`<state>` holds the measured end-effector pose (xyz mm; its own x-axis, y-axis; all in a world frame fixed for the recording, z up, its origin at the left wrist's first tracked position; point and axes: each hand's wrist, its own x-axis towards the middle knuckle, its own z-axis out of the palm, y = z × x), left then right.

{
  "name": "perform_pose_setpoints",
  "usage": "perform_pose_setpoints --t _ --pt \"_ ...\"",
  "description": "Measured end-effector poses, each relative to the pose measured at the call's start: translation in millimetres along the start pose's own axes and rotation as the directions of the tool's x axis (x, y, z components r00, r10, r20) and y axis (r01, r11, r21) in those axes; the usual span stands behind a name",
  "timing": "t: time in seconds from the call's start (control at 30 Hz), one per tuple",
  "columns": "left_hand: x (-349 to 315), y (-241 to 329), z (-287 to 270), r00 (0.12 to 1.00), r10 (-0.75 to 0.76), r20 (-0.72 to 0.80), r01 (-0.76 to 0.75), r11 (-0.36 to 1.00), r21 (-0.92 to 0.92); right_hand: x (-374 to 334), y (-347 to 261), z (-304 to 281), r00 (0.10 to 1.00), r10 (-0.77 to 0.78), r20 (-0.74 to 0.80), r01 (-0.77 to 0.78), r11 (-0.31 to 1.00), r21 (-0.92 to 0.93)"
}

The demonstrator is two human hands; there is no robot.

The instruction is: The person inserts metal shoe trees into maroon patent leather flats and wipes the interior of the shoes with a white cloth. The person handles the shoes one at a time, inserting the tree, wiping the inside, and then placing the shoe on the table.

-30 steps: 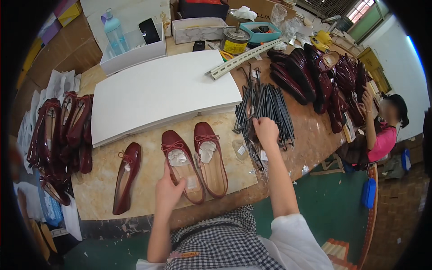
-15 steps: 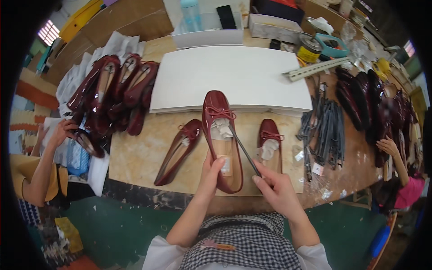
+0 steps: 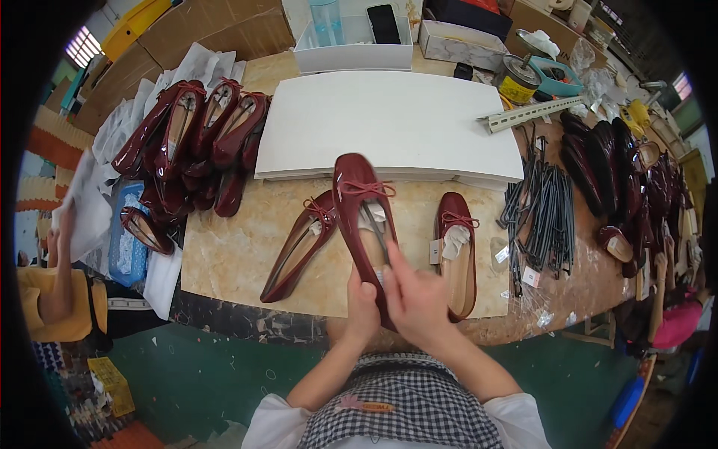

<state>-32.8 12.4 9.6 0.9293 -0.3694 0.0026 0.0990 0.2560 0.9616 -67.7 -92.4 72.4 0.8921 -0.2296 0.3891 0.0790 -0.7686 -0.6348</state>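
My left hand (image 3: pixel 364 314) is closed round the heel end of a glossy burgundy ballet flat (image 3: pixel 348 191) with a bow, held toe-up above the table. White crumpled paper (image 3: pixel 373 214) fills its toe. With my right hand (image 3: pixel 419 299) I grip a thin dark shoe stick (image 3: pixel 376 233), which runs inside the shoe toward the toe; its rear end is hidden under my fingers. To the left lies a matching flat (image 3: pixel 278 275) with a similar stick along its inside. On the right rests another flat (image 3: pixel 454 206), paper in its toe and a small tag at its side.
Behind the shoes lies a white stack of board (image 3: pixel 389 123). Many dark shoe sticks (image 3: pixel 544 217) sit to the right. Burgundy shoes are heaped at left (image 3: pixel 168 146) and right (image 3: pixel 591 165). Co-workers' arms (image 3: pixel 56 292) (image 3: pixel 660 292) show at both sides.
My right hand has moved up and left over the shoe's heel area, and the stick now lies along the shoe's inside. The left co-worker has let go of a shoe and holds white paper.
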Motion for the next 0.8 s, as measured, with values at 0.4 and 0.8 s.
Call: perform_pose_setpoints --t 0.4,0.8 --pt "12 51 -53 0.94 0.342 -0.018 -0.117 0.371 0.921 -11 169 -113 0.839 0.455 -0.299 -0.505 0.855 -0.117" --pt "30 -55 40 0.962 -0.168 0.216 0.072 0.917 0.391 38 220 -82 0.809 0.508 -0.296 -0.576 0.584 -0.571"
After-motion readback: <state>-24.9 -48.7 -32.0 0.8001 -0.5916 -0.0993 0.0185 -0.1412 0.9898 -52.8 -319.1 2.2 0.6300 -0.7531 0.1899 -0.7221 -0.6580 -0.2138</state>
